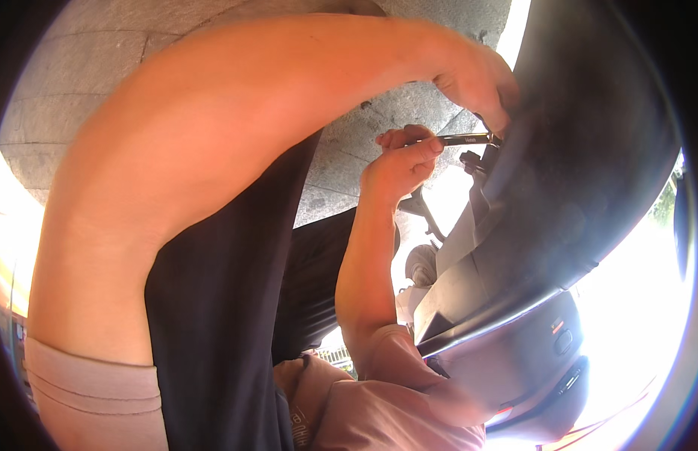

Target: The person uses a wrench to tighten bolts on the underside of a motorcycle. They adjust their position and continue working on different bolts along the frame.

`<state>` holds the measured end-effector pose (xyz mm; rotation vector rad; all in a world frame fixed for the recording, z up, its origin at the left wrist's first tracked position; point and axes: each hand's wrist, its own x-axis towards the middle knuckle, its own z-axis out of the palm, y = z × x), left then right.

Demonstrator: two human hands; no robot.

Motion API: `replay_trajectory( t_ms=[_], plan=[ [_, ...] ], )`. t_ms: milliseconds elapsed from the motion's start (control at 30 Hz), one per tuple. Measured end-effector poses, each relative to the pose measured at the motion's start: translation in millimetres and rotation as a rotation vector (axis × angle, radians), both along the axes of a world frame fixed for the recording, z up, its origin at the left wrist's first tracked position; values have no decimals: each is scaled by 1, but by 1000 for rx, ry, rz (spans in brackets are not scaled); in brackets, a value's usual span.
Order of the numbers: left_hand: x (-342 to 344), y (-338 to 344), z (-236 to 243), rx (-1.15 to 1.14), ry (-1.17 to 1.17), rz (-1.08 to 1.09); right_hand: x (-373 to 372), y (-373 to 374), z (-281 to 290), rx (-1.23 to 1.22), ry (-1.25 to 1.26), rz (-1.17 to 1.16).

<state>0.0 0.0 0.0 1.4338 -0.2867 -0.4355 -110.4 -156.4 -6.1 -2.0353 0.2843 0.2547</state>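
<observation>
My right hand point(400, 167) is closed round the handle of a slim dark wrench point(463, 140), thumb laid along it. The wrench points right, its end beside a small metal fastener point(495, 140) at the edge of a large black curved panel point(589, 143). From above, my left hand point(484, 84) reaches over with its fingers curled down at that same end. Its fingertips press close to the fastener and are partly hidden by the panel's edge, so what they pinch cannot be made out. A small dark bracket point(473, 161) sits just below the wrench.
Below the panel are a grey angular part point(458, 278), a dark curved rod point(432, 218) and a rounded grey part point(421, 264). A black housing with an orange mark point(525, 353) stands at lower right. Grey paving point(349, 161) lies beneath. My dark trousers point(214, 301) fill the lower middle.
</observation>
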Motion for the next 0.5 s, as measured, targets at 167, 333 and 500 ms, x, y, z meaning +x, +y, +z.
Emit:
replay_trajectory(
  t_ms=[167,333,500],
  plan=[
    [4,-14,-5,-30,-7,77,-10,30,13,192,131,-76],
    [7,-12,-12,-31,-43,87,-6,27,13,13,94,-114],
    [8,-14,-9,-117,-50,71,12,39,-26,-2,-108,-100]
  ],
)
